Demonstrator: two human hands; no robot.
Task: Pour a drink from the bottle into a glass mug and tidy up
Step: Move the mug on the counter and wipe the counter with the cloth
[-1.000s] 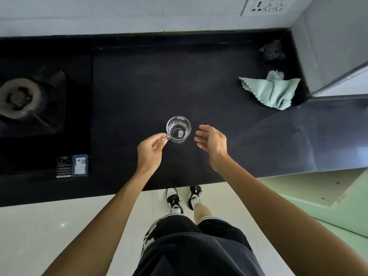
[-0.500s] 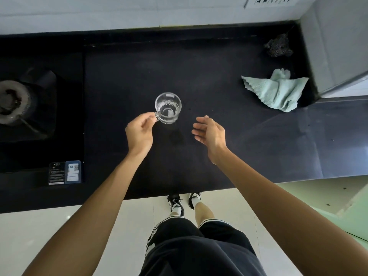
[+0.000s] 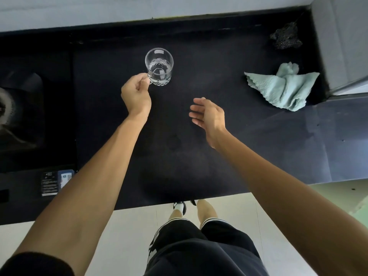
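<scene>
A: Over the counter (image 3: 219, 156), left hand (image 3: 136, 94) pinches a handle; right hand (image 3: 209, 114) hangs spread, empty.

B: That's the mug (image 3: 159, 66), far middle, little liquid inside. Hold it level, I'd say, and land it softly.

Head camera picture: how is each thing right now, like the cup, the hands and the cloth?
glass mug: held by its handle, open top up.
left hand: pinches the mug's handle.
right hand: open, holds nothing.
green cloth: crumpled, untouched.
stove burner: no flame seen.
</scene>
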